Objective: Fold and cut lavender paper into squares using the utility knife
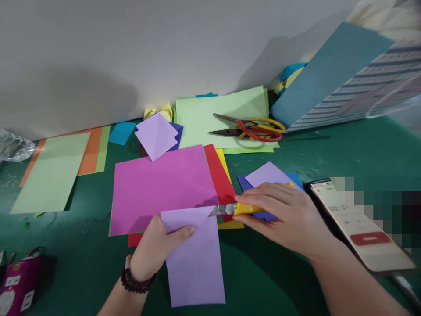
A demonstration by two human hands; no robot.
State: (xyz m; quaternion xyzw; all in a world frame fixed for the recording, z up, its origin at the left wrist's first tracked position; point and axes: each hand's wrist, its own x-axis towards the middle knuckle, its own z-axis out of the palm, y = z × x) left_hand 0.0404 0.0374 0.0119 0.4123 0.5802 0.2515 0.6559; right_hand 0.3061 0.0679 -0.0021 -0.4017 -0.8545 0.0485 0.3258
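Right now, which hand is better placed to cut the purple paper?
Probably your right hand: it grips the yellow utility knife, blade tip at the edge of the purple paper, while your left hand holds that sheet.

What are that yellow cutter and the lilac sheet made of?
The yellow utility knife looks like glossy moulded plastic, judging by its smooth shine. Its blade seems to be bright steel. The lilac sheet appears to be matte coloured paper, thin and flat, though light card is possible.

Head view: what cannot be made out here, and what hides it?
In the head view:
- Utility knife: handle partly behind the right hand.
- Lilac paper: held part behind the left hand.
- Phone: right side blurred by pixelation.
- Magenta power strip: cut off by the frame edge.
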